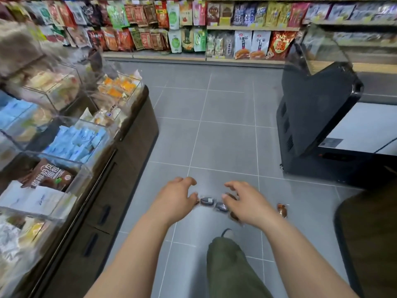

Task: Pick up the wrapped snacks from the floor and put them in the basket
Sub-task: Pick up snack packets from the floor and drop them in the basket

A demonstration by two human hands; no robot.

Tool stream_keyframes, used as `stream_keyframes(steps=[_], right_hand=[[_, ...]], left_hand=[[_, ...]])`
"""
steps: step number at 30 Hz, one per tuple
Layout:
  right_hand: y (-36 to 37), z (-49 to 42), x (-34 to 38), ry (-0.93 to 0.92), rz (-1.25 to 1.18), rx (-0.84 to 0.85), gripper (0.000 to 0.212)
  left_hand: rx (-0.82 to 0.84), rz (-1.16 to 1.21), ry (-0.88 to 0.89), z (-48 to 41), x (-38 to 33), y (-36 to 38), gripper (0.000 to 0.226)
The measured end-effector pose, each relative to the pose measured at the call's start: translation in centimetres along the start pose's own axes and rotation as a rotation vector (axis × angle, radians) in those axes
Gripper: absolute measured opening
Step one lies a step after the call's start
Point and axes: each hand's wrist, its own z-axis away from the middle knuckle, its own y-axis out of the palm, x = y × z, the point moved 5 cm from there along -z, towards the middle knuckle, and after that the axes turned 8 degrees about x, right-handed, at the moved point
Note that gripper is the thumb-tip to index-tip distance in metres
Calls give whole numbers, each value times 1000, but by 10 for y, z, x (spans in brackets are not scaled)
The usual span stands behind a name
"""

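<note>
Grey floor point(225, 136), reach stage: left hand point(178, 198) and right hand point(247, 203) spread empty either side of dark wrapped snacks point(207, 200); next up, closing pinch.

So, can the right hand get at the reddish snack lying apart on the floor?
Probably yes: the reddish snack lies alone on the floor just beside the right hand, with nothing between them.

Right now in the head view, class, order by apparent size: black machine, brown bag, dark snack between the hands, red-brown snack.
1. black machine
2. brown bag
3. dark snack and red-brown snack: look alike, so unranked.
</note>
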Motion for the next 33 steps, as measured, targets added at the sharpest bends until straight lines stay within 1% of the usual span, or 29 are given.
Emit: stream_keyframes(steps=[6, 10, 16, 19, 25, 29, 33], right_hand=[[-57, -121, 1, -31, 59, 59, 45], [-93, -186, 3, -38, 89, 94, 43], [-108, -258, -2, -23, 89, 141, 43], [-99, -287, -6, -6, 62, 147, 46], [-59, -350, -32, 70, -14, 98, 57], [-14, -402, -66, 114, -1, 117, 63], [45, -457, -110, 166, 77, 171, 70]], left_hand=[[-10, 17, -45, -115, -1, -37, 37], [-39, 53, -87, -176, 2, -62, 37], [-35, 109, -145, -237, 26, -66, 38], [-15, 119, -157, -267, 43, -58, 36], [-34, 140, -178, -334, 88, -27, 33], [30, 123, -193, -384, 127, 17, 36], [123, 160, -220, -430, 171, 82, 42]])
